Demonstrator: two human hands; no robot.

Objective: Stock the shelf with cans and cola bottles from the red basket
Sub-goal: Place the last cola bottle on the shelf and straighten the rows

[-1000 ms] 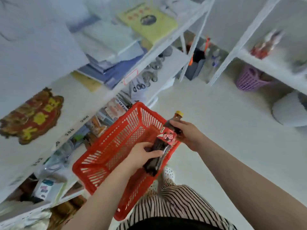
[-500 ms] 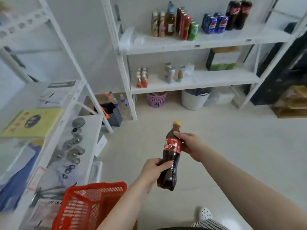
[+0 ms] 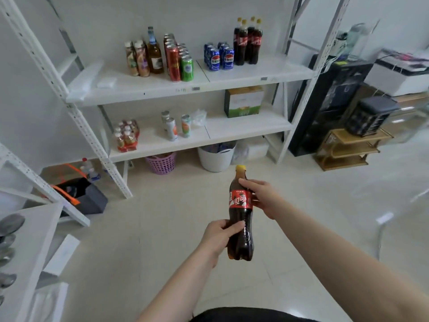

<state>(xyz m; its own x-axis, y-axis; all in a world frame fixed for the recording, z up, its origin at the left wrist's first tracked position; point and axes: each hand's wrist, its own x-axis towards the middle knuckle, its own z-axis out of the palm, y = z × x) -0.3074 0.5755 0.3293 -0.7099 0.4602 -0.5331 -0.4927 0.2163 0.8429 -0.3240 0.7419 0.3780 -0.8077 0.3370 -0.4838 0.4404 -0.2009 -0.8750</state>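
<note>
A white metal shelf [image 3: 148, 90] holds cans and bottles. In front of it, the left hand [image 3: 219, 238] grasps the lower body of an upright dark plastic cola bottle [image 3: 241, 217] — yellow cap, red label — while the right hand [image 3: 264, 197] grasps its upper part.

Viewpoint: worn on the head, standing height.
Direction: aimed forward and down at a white shelf [image 3: 185, 89] and the floor.
Nearness: the hands are seen close, the shelf well beyond.

Both forearms are bare, no sleeves showing, and neither the left hand [image 3: 218, 235] nor the right hand [image 3: 264, 197] wears rings or gloves. A dark garment [image 3: 243, 316] shows at the waist.
</note>
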